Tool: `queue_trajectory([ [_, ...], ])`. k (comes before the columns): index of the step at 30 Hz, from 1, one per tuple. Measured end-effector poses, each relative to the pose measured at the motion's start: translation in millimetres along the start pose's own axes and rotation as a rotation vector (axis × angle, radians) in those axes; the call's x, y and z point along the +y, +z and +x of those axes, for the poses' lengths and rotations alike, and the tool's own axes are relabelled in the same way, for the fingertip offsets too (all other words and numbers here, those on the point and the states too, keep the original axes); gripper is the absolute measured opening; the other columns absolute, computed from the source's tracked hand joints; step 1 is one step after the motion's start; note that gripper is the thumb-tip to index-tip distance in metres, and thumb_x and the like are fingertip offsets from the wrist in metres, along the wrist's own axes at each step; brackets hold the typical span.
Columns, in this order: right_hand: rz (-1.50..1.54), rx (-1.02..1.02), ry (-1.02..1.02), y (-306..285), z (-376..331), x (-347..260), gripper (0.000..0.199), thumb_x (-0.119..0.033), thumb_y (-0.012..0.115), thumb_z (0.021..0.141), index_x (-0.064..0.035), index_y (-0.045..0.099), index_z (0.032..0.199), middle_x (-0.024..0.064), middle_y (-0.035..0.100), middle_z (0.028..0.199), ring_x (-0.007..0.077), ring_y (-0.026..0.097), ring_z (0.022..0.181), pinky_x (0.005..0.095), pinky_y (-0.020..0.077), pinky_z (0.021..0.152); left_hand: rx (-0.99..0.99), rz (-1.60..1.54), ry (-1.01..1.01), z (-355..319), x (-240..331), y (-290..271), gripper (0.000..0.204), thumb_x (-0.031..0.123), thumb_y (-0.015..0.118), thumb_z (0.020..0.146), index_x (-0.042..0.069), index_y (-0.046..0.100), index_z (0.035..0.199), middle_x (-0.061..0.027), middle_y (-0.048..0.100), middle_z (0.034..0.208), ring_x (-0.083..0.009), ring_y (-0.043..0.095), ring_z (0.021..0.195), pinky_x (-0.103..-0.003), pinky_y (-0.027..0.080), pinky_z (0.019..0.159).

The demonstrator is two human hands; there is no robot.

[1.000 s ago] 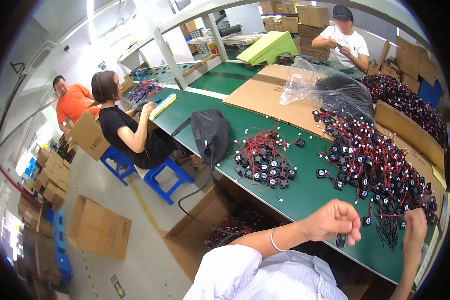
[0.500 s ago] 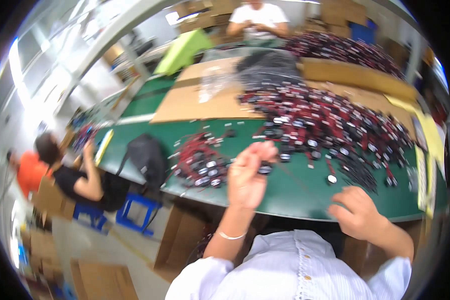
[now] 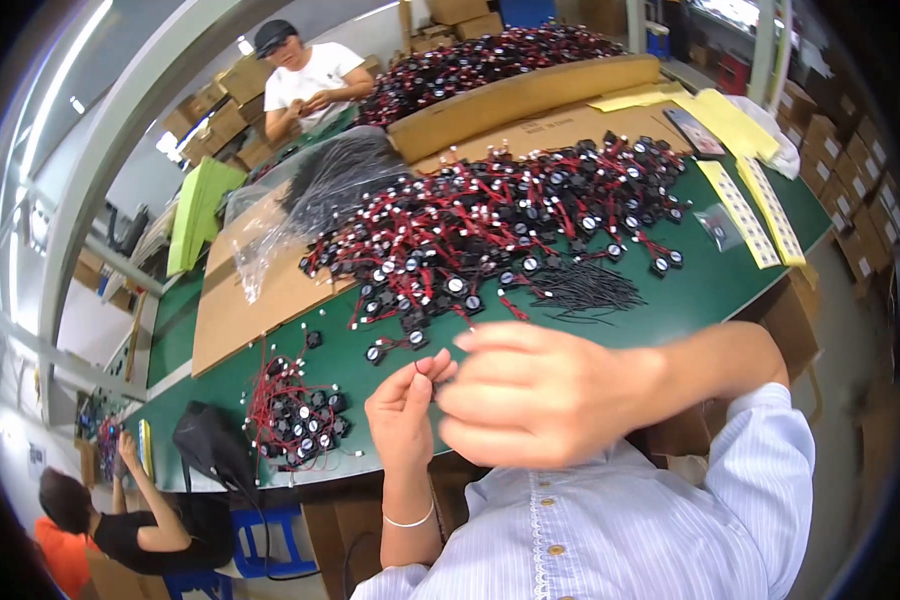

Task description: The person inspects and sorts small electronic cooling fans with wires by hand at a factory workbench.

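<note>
My left hand (image 3: 402,412) is raised just over the table's near edge, thumb and fingers pinched together. A small dark bit shows at its fingertips, too little to name. My right hand (image 3: 530,395), smeared by motion, is close beside those fingertips and partly covers them; its own fingers are hard to make out. Beyond both hands spreads a big heap of small round black parts (image 3: 490,225) with red wires and white connectors. A smaller pile of the same parts (image 3: 305,420) lies left of my left hand. Thin black strips (image 3: 590,288) lie beyond my right hand.
On the green table (image 3: 670,300) are a black bag (image 3: 215,445), flat cardboard (image 3: 240,325), a clear plastic bag with black strips (image 3: 345,180), label sheets (image 3: 740,215) and a phone (image 3: 692,133). One co-worker (image 3: 315,85) is across the table, another (image 3: 130,525) at far left.
My right hand has moved left, from apart at the right to my left hand's fingertips. The whole view has swung to the right. My left hand stays pinched.
</note>
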State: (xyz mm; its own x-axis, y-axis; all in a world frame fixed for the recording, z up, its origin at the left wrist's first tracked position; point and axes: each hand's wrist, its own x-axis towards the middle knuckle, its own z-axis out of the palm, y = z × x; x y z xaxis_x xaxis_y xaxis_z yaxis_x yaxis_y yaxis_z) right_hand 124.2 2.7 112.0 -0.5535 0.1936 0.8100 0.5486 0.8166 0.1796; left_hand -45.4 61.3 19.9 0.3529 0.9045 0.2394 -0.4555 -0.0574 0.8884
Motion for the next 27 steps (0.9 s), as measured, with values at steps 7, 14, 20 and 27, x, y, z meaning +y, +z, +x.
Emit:
queue_trajectory([
  [7,0.172,0.057,0.224,34.4,7.7,44.7,0.011,-0.012,0.057,0.064,-0.0052,0.051,0.071,0.0055,0.049,0.071,0.0208,0.05,0.068,0.0324,0.0391,0.063,-0.142,0.1,0.015,-2.7,-16.7,-1.7,0.014,0.004,0.057,0.081,-0.007,0.059,0.089,-0.0119,0.063,0.086,-0.0128,0.058,0.077,-0.023,0.045,0.069],
  [14,0.096,0.012,0.333,45.5,5.1,64.1,0.007,-0.011,0.058,0.073,-0.0064,0.054,0.075,0.0053,0.05,0.073,0.0213,0.052,0.071,0.0321,0.0395,0.065,-0.304,0.035,-0.01,0.5,-13.3,2.8,0.016,0.007,0.057,0.082,-0.007,0.059,0.089,-0.0158,0.064,0.075,-0.0179,0.061,0.067,-0.028,0.046,0.069],
  [20,0.195,-0.065,0.519,54.0,-47.7,76.5,0.007,-0.011,0.058,0.076,-0.0048,0.055,0.078,0.008,0.053,0.075,0.0249,0.054,0.07,0.0358,0.0432,0.062,-0.37,-0.279,0.181,8.0,-12.0,-10.4,0.023,0.018,0.06,0.081,0.002,0.061,0.097,-0.0135,0.065,0.077,-0.0166,0.06,0.067,-0.034,0.038,0.073],
  [27,0.147,-0.138,0.282,56.1,-83.5,16.9,0.025,-0.005,0.058,0.072,0.0026,0.055,0.096,0.0074,0.053,0.076,0.021,0.056,0.066,0.0296,0.0466,0.058,-0.156,-0.227,0.283,11.7,-10.2,-10.5,0.021,0.011,0.054,0.084,0.004,0.056,0.104,-0.0168,0.06,0.102,-0.0218,0.058,0.089,-0.032,0.041,0.083],
])
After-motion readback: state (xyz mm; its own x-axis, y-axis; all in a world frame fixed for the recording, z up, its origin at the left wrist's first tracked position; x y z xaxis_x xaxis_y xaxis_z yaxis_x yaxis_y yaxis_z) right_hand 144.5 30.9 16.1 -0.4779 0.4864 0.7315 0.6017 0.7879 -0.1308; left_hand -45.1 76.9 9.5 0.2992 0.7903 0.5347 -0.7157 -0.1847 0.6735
